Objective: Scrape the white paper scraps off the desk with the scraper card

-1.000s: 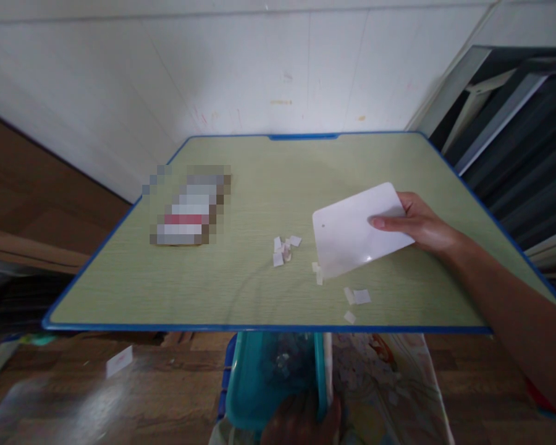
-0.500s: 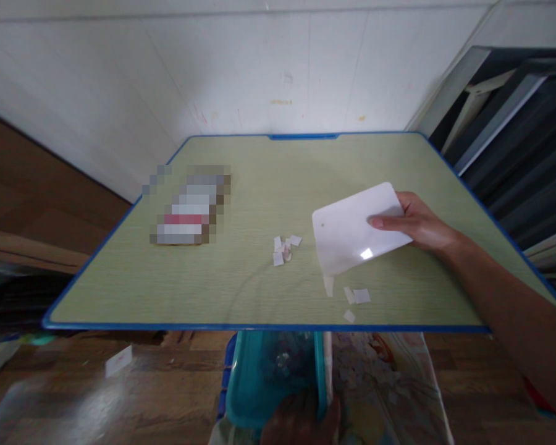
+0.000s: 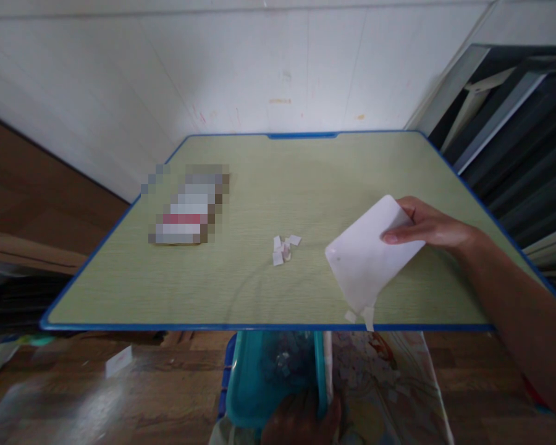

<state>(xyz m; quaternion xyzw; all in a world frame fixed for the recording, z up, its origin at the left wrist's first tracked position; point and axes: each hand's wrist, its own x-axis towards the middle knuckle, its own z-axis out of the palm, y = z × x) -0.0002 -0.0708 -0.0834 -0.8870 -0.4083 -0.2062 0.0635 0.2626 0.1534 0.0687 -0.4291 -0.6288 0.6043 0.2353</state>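
Observation:
My right hand (image 3: 426, 227) grips a white plastic scraper card (image 3: 369, 259) by its far corner, its lower edge down on the green table (image 3: 176, 290) close to the near blue edge. A few small white paper scraps (image 3: 362, 316) sit right at the card's lower tip, at the table's rim. A small pile of paper scraps (image 3: 285, 248) lies apart at the table's middle. Below the table edge, my left hand (image 3: 301, 421) holds a teal bin (image 3: 254, 383) with paper bits inside.
A blurred-out flat object (image 3: 185, 207) lies on the left part of the table. A white wall stands behind, dark panels lean at the right. A patterned sheet (image 3: 389, 389) with scattered scraps and one loose paper piece (image 3: 118, 361) lie on the wooden floor.
My right hand has swept the card toward the near edge and turned it, pushing the loose scraps along to the table's rim. The middle pile and my left hand have stayed put.

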